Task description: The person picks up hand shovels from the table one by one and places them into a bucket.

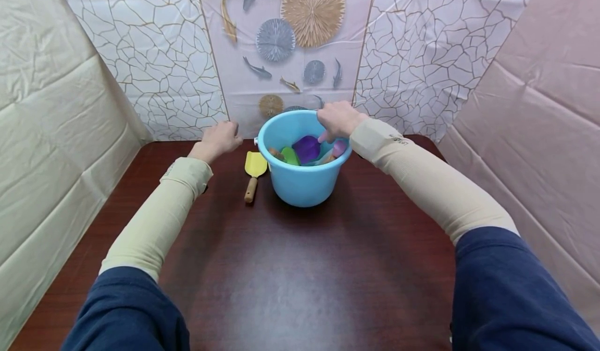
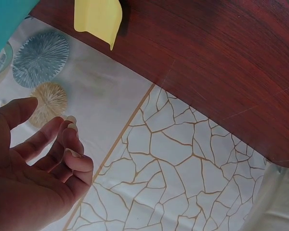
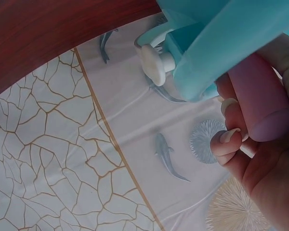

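Note:
My right hand is over the right side of a light blue bucket, its fingers curled round a pink handle. In the head view that handle runs down toward a purple shovel blade inside the bucket. Also in there are a green blade, a pink rounded end and wooden handles; their lower parts are hidden by the wall. Left of the bucket, my left hand hangs in the air with loosely bent fingers and holds nothing. Close by it lies a yellow shovel with a wooden handle.
The bucket stands toward the far edge of a dark red-brown wooden table. A patterned cloth hangs right behind it, and plain cloth walls close off both sides. A white handle knob juts from the bucket's rim.

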`<state>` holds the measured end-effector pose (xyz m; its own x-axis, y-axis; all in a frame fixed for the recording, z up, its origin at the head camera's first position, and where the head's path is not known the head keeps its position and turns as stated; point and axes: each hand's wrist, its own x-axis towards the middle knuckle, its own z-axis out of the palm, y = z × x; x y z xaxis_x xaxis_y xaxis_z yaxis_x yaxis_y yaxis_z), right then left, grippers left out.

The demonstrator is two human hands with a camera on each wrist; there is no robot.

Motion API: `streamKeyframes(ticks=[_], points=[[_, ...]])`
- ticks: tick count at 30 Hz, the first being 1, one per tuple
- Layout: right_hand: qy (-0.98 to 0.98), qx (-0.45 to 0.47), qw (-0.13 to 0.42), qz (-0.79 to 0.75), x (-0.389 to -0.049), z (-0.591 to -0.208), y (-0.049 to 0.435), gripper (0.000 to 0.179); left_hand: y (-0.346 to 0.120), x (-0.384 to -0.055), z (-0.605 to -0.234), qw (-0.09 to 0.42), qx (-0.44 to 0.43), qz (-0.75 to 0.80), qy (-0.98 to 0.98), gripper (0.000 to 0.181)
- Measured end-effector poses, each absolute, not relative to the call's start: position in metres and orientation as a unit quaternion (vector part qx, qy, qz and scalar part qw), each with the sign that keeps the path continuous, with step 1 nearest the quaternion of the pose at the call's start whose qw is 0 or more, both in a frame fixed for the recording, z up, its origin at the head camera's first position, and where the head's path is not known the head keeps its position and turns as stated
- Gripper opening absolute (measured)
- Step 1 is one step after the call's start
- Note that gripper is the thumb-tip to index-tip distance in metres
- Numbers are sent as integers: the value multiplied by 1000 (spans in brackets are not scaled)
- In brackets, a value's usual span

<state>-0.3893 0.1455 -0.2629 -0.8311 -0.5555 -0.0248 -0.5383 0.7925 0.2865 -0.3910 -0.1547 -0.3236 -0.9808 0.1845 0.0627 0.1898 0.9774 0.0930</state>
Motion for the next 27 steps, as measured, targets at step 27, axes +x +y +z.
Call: streamKeyframes(ticks=[27], points=[[-941,296,16,-163,-395,-273,146,35,-151,-389,-326,22,-102,-41,-994,25]])
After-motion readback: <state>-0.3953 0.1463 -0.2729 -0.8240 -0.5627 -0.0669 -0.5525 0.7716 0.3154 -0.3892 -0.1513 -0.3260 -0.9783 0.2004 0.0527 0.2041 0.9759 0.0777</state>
